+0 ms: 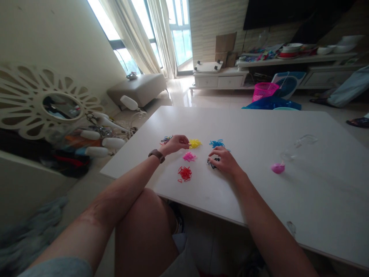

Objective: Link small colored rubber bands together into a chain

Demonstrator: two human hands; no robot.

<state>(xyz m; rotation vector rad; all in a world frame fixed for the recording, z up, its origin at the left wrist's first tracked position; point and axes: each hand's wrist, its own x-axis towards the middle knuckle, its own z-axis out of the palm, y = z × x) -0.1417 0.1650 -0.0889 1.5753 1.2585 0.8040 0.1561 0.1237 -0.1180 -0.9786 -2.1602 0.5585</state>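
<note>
My left hand (180, 143), with a watch (157, 155) on its wrist, is closed in a pinch beside a pile of yellow pieces (195, 143). A tiny dark thing shows at its fingertips, too small to make out. Under that wrist lies a partly hidden mixed-colour pile (166, 140). My right hand (223, 159) rests over small black loop-shaped pieces (213, 163), thumb and forefinger apart. Beyond it lies a blue pile (216, 143). Pink pieces (189, 156) and red loop-shaped pieces (185, 173) lie between my hands and nearer me.
The white table (253, 130) also bears a pink rounded object (278, 168) and clear plastic items (306, 140) on the right. Beyond it stand a pink basket (264, 91) and a low cabinet (217, 80). Another person's leg (350, 88) shows at far right.
</note>
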